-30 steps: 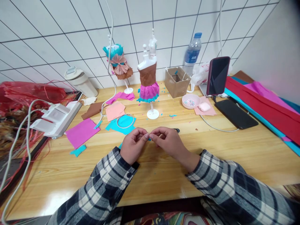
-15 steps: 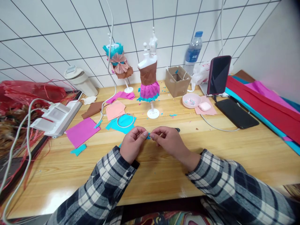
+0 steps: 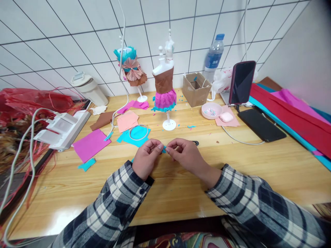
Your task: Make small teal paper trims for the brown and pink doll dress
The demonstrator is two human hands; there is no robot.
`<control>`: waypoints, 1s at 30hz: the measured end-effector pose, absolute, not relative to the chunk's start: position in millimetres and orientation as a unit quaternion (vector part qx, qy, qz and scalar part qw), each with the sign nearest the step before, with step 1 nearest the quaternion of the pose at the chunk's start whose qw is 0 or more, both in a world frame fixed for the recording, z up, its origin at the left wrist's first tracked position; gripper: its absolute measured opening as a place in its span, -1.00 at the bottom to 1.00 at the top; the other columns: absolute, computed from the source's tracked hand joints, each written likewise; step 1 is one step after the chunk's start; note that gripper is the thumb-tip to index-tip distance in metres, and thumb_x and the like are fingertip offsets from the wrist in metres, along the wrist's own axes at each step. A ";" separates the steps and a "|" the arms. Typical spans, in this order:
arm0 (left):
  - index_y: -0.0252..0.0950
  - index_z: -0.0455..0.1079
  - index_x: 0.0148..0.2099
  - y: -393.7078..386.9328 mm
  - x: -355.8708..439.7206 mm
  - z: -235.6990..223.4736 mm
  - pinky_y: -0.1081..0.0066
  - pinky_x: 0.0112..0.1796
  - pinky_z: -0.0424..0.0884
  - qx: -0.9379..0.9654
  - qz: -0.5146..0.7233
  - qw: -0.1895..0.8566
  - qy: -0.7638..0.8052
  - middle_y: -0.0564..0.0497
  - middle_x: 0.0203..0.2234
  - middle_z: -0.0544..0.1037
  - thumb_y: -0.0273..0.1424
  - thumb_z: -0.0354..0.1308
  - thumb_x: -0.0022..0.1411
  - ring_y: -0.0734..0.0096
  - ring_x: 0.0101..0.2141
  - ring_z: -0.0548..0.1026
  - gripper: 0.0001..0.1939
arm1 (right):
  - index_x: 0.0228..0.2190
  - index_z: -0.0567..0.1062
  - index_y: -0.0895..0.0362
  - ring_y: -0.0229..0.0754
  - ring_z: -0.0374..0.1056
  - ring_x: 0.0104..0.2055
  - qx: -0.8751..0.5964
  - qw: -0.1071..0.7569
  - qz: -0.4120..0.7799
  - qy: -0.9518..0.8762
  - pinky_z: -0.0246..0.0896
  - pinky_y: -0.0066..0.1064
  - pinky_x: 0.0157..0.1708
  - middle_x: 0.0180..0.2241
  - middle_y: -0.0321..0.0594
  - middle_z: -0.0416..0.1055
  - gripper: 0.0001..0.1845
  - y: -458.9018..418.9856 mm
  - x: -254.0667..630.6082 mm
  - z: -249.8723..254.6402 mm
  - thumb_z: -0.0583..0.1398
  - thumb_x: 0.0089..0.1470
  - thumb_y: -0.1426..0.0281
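Between my fingertips is a small blue piece of crepe paper (image 3: 164, 149), mostly covered by the fingers. My left hand (image 3: 148, 156) pinches it from one side, thumb against forefinger. From the other side my right hand (image 3: 187, 155) pinches it the same way. Just behind the hands stands a small white dress form (image 3: 169, 124) with a brown paper bodice (image 3: 164, 82) and a pink ruffled skirt (image 3: 166, 99) edged in blue. A blue paper sheet (image 3: 139, 139) with a silver ring (image 3: 130, 133) on it lies beyond my left hand.
A second dressed form (image 3: 134, 69) stands at the back left. Pink paper (image 3: 91, 144) and a power strip (image 3: 69, 131) lie left. A cardboard box (image 3: 196, 93), pink bowl (image 3: 207, 112), water bottle (image 3: 214, 57) and propped phone (image 3: 242, 82) stand right, beside a dark phone (image 3: 261, 125).
Both hands keep nearly the same place and pinch. The fingertips have shifted very slightly around the blue paper.
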State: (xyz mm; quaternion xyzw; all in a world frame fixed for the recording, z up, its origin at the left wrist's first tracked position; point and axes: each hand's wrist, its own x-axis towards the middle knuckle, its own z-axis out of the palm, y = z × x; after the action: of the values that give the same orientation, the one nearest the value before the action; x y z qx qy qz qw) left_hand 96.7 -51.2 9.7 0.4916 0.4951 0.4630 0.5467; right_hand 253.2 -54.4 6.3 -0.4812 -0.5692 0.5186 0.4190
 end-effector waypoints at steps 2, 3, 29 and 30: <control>-0.31 0.37 -0.37 -51.3 96.6 9.0 0.49 -0.35 0.31 0.485 0.464 0.553 0.493 0.11 -0.51 0.42 -0.22 0.31 0.03 0.53 -0.46 0.36 -0.73 | -0.42 0.47 0.15 -0.34 0.30 -0.60 -0.485 0.420 0.512 -0.571 0.17 -0.53 -0.60 -0.55 -0.34 0.38 -0.84 -54.6 253.1 6.1 0.22 0.00 0.30; -0.31 0.38 -0.35 -51.4 96.3 8.6 0.48 -0.35 0.32 0.480 0.464 0.559 0.491 0.10 -0.50 0.43 -0.21 0.30 0.04 0.52 -0.45 0.37 -0.72 | -0.43 0.47 0.15 -0.34 0.30 -0.59 -0.486 0.421 0.509 -0.572 0.17 -0.53 -0.60 -0.54 -0.33 0.38 -0.84 -54.5 253.4 6.0 0.22 0.00 0.30; -0.28 0.25 -0.10 -50.2 92.4 15.5 0.50 -0.33 0.38 0.484 0.438 0.584 0.482 0.13 -0.50 0.52 -0.35 0.38 -0.06 0.53 -0.44 0.49 -0.51 | -0.31 0.55 0.13 -0.28 0.37 -0.48 -0.490 0.418 0.468 -0.605 0.27 -0.46 -0.48 -0.40 -0.22 0.52 -0.77 -53.0 258.2 4.2 0.26 -0.01 0.26; -0.28 0.24 -0.12 -50.4 92.6 15.9 0.51 -0.34 0.37 0.488 0.437 0.579 0.485 0.14 -0.51 0.52 -0.35 0.38 -0.07 0.53 -0.45 0.49 -0.51 | -0.33 0.55 0.13 -0.28 0.37 -0.47 -0.490 0.415 0.464 -0.610 0.27 -0.46 -0.46 -0.41 -0.22 0.53 -0.79 -52.8 258.3 3.8 0.26 -0.01 0.27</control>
State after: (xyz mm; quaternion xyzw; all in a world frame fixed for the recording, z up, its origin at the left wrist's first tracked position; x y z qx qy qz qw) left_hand 92.6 -50.4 15.9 0.4882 0.4854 0.4373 0.5786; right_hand 258.3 -52.8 3.8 -0.4905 -0.6103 0.4635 0.4148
